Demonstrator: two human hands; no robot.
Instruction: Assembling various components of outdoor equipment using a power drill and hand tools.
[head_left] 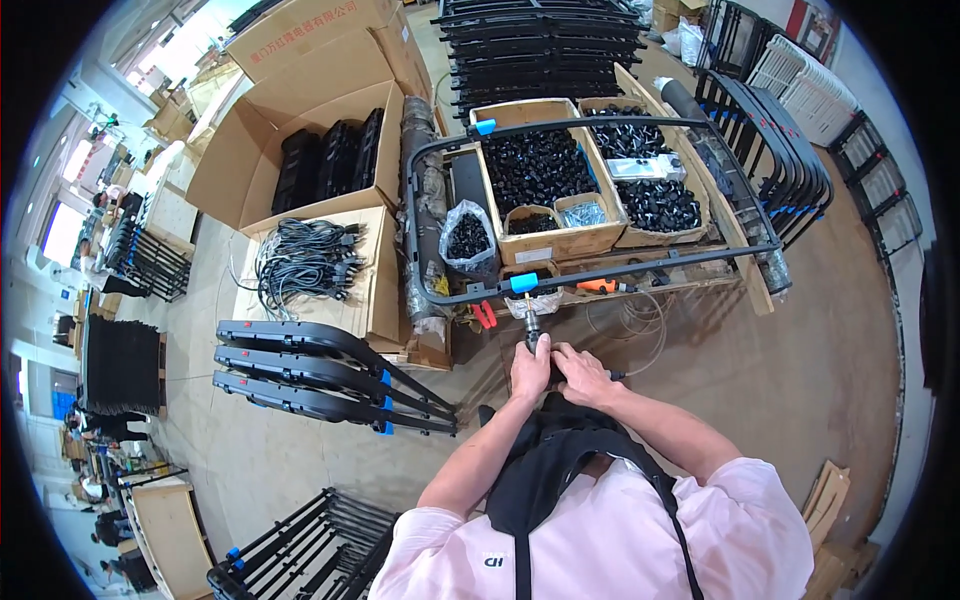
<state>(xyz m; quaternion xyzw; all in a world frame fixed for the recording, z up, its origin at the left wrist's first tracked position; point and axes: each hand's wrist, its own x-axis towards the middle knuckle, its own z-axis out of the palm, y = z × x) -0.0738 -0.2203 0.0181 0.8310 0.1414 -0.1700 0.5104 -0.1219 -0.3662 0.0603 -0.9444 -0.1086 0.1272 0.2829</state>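
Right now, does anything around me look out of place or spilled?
Nothing looks clearly spilled or damaged. The untidiest spot is the heap of dark cables on the box to your left, its loops tangled loosely together.

A large open cardboard box (305, 95) holds long black pieces (330, 155). Just on the box's near side lies a tangle of black cables (305, 265); left of the box and nearer, a dark stack (120, 365) stands; well to the box's right are white slatted racks (800, 88).
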